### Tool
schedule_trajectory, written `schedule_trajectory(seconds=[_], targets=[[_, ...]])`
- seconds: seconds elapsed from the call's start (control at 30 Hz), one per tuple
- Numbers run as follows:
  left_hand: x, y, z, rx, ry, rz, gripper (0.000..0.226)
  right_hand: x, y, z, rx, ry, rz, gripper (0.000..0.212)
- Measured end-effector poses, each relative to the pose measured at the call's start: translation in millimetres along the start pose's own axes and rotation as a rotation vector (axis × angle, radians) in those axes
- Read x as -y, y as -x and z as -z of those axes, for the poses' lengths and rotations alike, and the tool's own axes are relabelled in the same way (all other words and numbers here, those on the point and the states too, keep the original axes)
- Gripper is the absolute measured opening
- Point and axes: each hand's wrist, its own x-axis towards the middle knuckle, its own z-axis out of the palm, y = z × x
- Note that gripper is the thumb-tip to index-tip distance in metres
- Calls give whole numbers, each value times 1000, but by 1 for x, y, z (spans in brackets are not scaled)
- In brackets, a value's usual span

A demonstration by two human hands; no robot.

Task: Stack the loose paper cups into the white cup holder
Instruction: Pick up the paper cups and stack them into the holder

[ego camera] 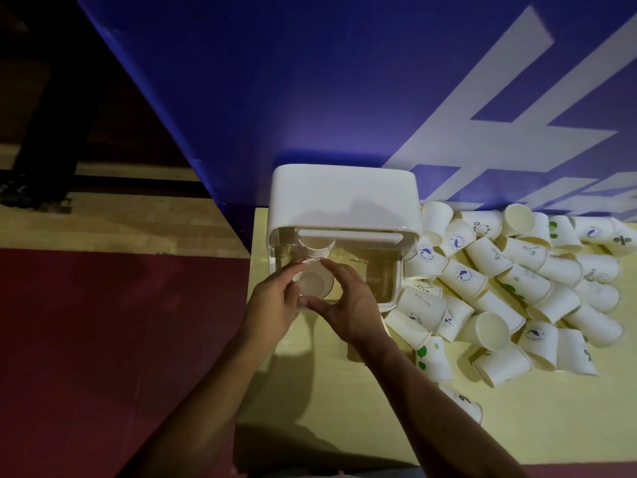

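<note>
Both forearms come up from the bottom edge, nearest the lens, converging twd the front left of the holder. Blue backdrop panel (310,81) w/ white lettering stands behind everything. Pale yellow tabletop (517,426) carries the things; red floor lies to its left.

White cup holder (344,198) sits at the tabletop's far left corner, against the panel: white lid on top, clear front section facing the camera. A short stack of cups (315,250) shows thru the clear wall on the left side, long axis running away from the camera.

Heap of loose cups (517,281) lies right of the holder, touching its side, most on their sides pointing every which way; some w/ blue or green prints.

Left hand (272,305) and right hand (348,305) meet around one paper cup (315,281) at the holder's front left. Cup's open mouth faces the camera, base pointing into the holder, axis roughly in line w/ the stack. Grip on each hand is clamped on the cup's rim: left fingers on its left edge, right thumb and fingers curled over top and bottom right.
</note>
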Motion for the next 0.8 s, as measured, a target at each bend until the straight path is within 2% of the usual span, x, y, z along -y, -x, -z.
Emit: schedule_trajectory(seconds=[0.2, 0.3, 0.4, 0.47, 0.6, 0.8], targets=[[-6, -2, 0, 27, 2, 18, 44, 1, 1, 5, 9, -5, -6, 85], [-19, 7, 10, -38, -16, -18, 40, 6, 7, 18, 7, -39, -9, 87], [-43, 21, 18, -121, -8, -96, 36, 9, 19, 45, -22, -74, -10, 75], [-69, 24, 13, -119, 24, -170, 34, 7, 28, 75, -61, -127, -21, 64], [-128, 11, -24, 22, -9, -322, 36, -10, 43, 142, -173, -158, -74, 53], [-201, -23, -119, 216, -254, -464, 44, -74, 78, 232, -288, -135, -184, 45]])
